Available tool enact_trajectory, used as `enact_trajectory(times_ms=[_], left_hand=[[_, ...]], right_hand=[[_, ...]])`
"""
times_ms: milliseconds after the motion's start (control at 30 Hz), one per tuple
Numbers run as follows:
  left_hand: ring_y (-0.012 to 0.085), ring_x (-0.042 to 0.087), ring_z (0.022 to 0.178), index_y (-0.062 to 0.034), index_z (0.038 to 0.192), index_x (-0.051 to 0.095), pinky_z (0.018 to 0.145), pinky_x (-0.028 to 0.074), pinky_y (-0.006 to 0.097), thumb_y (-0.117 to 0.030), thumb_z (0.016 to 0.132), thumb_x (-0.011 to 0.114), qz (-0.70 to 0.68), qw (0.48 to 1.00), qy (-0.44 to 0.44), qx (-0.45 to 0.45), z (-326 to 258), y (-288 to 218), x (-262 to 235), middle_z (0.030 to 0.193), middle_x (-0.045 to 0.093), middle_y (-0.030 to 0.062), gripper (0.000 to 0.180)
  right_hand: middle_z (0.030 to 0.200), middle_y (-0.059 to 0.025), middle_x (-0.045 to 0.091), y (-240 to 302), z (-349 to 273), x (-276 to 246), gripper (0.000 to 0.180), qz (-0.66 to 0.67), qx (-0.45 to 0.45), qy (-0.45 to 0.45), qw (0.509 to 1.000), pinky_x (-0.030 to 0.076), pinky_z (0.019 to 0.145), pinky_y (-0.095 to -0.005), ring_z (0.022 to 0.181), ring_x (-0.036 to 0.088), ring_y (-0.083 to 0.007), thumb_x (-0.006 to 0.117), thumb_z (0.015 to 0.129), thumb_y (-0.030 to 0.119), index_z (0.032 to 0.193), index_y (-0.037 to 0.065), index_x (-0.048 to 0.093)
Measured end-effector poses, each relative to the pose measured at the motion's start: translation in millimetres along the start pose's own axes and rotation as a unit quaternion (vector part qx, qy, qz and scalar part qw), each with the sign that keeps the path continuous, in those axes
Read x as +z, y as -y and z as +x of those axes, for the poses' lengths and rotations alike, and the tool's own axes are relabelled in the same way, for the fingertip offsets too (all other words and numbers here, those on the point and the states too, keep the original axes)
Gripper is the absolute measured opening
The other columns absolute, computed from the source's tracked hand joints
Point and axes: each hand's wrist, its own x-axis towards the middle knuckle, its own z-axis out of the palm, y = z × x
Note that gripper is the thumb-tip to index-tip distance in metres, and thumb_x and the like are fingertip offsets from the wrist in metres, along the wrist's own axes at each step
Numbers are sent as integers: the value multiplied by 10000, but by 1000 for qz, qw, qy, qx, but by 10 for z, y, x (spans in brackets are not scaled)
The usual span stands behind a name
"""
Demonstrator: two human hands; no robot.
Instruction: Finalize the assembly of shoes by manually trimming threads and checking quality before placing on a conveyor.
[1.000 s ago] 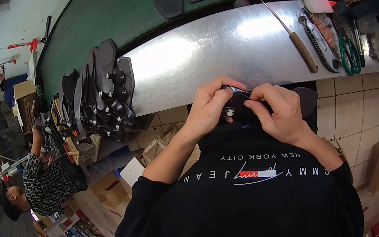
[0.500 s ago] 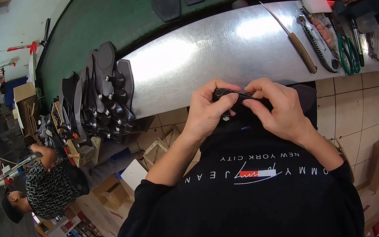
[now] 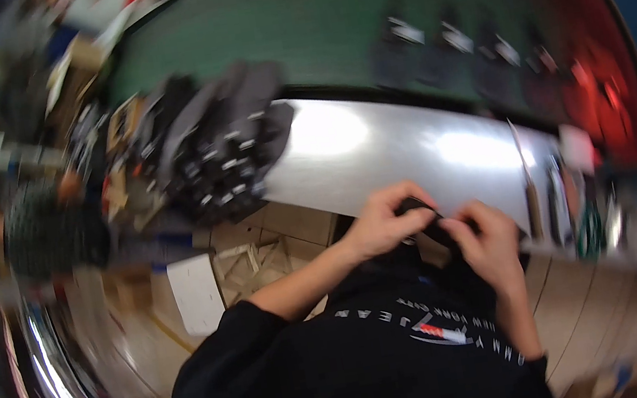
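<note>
Right of the frame's centre, a small black piece (image 3: pixel 413 204) sat in front of your black shirt (image 3: pixel 337 377). Your left hand (image 3: pixel 390 223) pinched it between thumb and fingers; your right hand (image 3: pixel 491 237) appeared closed on its other end, though motion blurred the fingertips. It looked light, smooth and bendy, perhaps slippery, so pinching both ends seemed sensible. Above lay a metal bench (image 3: pixel 379 165).

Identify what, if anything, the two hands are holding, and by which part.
A dark piece: the left hand pinches its left end between thumb and fingers; the right hand is at its right end, but blur hides whether it grips.
</note>
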Motion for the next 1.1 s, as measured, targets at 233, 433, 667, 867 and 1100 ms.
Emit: enact_trajectory(times_ms=[233, 433, 667, 867, 1100], left_hand=[[84, 587, 778, -73, 1111, 658, 623, 532, 241, -151, 882, 621, -315, 927, -179, -98, 98, 223, -285, 882, 612, -8, 244], [153, 571, 1003, -79, 1178, 627, 771, 580, 336, -174, 924, 562, -369, 900, -137, -186, 92, 375, -301, 1100, 578, 35, 279], [91, 570, 843, -128, 1094, 643, 597, 512, 245, -223, 880, 616, -509, 819, -102, -246, 254, 412, -179, 976, 612, -15, 236], [61, 493, 586, -158, 812, 627, 480, 389, 203, -313, 718, 804, -599, 739, -70, -301, 326, 285, 120, 701, 571, -61, 253], [80, 327, 451, -154, 717, 571, 449, 250, 223, -317, 706, 811, -637, 714, -45, -286, 292, 231, 271, 644, 522, -37, 291]], right_hand=[[1134, -156, 632, -764, 14, -488, 299, -194, -50, -256, 946, 432, 895, -348, 1031, 584, -273, 548, 930, 95, 1201, -25, 587], [1116, -229, 548, -1036, 64, -248, 369, -322, -25, -191, 927, 429, 863, -434, 995, 534, -376, 550, 895, 80, 1249, -20, 542], [830, -78, 545, -724, 46, -238, 309, 18, 41, -143, 989, 420, 588, -225, 689, 526, -117, 483, 957, 56, 1255, -17, 520], [627, -26, 552, -60, -132, 274, 567, 269, 113, 45, 956, 363, 444, -171, 487, 454, -60, 474, 952, 53, 1469, 17, 244], [636, -13, 525, -206, -192, 510, 601, 242, 86, -11, 967, 351, 473, -176, 527, 442, -52, 488, 954, 41, 1482, -9, 206]])
